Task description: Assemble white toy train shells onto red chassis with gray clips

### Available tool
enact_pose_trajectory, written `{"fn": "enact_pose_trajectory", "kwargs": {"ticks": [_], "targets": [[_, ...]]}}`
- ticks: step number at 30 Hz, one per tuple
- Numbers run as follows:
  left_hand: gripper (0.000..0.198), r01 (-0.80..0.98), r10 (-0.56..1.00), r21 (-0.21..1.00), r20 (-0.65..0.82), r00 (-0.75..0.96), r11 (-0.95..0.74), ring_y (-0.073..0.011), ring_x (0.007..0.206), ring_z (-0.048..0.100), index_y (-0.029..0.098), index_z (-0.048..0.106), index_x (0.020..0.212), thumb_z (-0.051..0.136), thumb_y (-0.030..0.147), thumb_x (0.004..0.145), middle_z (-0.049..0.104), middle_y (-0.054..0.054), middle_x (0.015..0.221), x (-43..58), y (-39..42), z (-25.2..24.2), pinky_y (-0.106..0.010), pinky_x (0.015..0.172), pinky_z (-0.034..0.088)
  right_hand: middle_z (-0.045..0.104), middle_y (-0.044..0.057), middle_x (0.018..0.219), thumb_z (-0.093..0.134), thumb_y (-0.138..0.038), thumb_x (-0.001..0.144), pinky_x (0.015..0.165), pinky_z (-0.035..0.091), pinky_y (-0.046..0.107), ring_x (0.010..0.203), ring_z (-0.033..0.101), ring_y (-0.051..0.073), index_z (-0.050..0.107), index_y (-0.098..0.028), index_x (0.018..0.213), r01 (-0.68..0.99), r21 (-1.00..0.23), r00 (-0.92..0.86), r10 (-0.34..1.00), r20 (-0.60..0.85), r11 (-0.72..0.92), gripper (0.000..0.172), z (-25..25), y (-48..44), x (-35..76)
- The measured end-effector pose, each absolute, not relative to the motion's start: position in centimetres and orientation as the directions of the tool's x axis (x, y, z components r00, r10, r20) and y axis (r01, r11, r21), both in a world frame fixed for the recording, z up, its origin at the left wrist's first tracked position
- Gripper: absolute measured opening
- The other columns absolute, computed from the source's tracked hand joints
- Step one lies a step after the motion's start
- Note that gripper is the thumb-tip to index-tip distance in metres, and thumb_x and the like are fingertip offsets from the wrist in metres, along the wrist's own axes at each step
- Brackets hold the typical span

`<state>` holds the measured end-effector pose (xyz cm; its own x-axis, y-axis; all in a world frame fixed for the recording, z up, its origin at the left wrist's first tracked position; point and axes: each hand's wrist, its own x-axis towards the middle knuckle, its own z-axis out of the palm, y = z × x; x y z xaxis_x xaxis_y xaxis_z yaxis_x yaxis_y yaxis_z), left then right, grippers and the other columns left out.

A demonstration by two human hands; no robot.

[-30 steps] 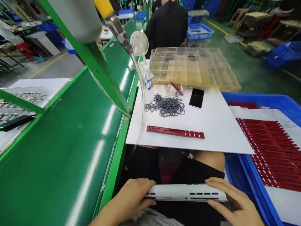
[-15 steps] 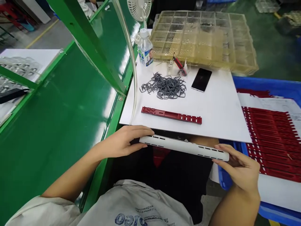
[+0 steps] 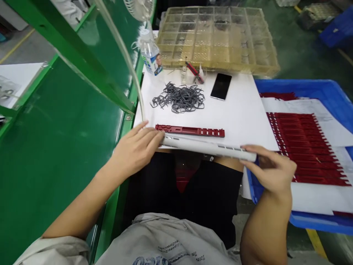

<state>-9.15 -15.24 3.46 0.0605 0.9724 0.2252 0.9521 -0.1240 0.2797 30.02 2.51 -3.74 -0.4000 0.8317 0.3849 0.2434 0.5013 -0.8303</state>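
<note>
My left hand [image 3: 135, 149] grips the left end of a long white plastic bar [image 3: 205, 146] with slots in it, and my right hand [image 3: 268, 168] grips its right end. The bar lies level along the near edge of a white board [image 3: 239, 114]. Just beyond it on the board rests a long red plastic strip [image 3: 190, 130]. Farther back sits a heap of dark grey wire clips [image 3: 179, 98].
A black phone [image 3: 221, 85], a small water bottle [image 3: 150, 55] and a yellowish compartment tray [image 3: 217, 36] stand at the board's far side. A blue crate [image 3: 325, 92] of red strips is on the right. A green conveyor [image 3: 60, 129] with a slanted green post runs on the left.
Both hands have lifted the white bar from my lap up to the near edge of the white board, next to the red strip. The view has tilted downward.
</note>
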Motion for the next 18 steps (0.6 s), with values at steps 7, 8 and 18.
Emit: {"fn": "enact_pose_trajectory", "kwargs": {"ticks": [7, 8, 18], "targets": [[0.043, 0.979, 0.934, -0.090, 0.296, 0.201, -0.182, -0.0274, 0.121, 0.072, 0.020, 0.071, 0.106, 0.029, 0.011, 0.113, 0.069, -0.004, 0.091, -10.6, -10.3, 3.3, -0.075, 0.136, 0.034, 0.088, 0.009, 0.120, 0.094, -0.056, 0.089, 0.113, 0.064, 0.046, 0.117, 0.083, 0.032, 0.088, -0.024, 0.116, 0.229, -0.767, -0.602, 0.706, 0.373, 0.600, 0.043, -1.4, 10.0, 24.8], [0.044, 0.973, 0.931, -0.124, 0.290, 0.221, -0.192, -0.0269, 0.122, 0.072, 0.019, 0.070, 0.104, 0.027, 0.009, 0.112, 0.069, -0.004, 0.090, -10.8, -10.1, 2.9, -0.077, 0.135, 0.034, 0.088, 0.009, 0.122, 0.093, -0.058, 0.089, 0.114, 0.062, 0.046, 0.119, 0.082, 0.031, 0.088, -0.023, 0.118, 0.222, -0.779, -0.621, 0.701, 0.351, 0.587, 0.045, -1.8, 10.7, 24.5], [0.046, 0.962, 0.945, -0.199, 0.231, 0.231, -0.187, -0.0332, 0.140, 0.070, 0.013, 0.074, 0.130, 0.032, 0.010, 0.113, 0.079, -0.007, 0.094, -11.8, -9.8, 0.0, -0.085, 0.136, 0.016, 0.088, 0.007, 0.121, 0.090, -0.046, 0.091, 0.105, 0.061, 0.041, 0.110, 0.080, 0.029, 0.089, -0.020, 0.122, 0.270, -0.810, -0.698, 0.685, 0.207, 0.521, 0.040, -5.0, 11.8, 24.1]]}}
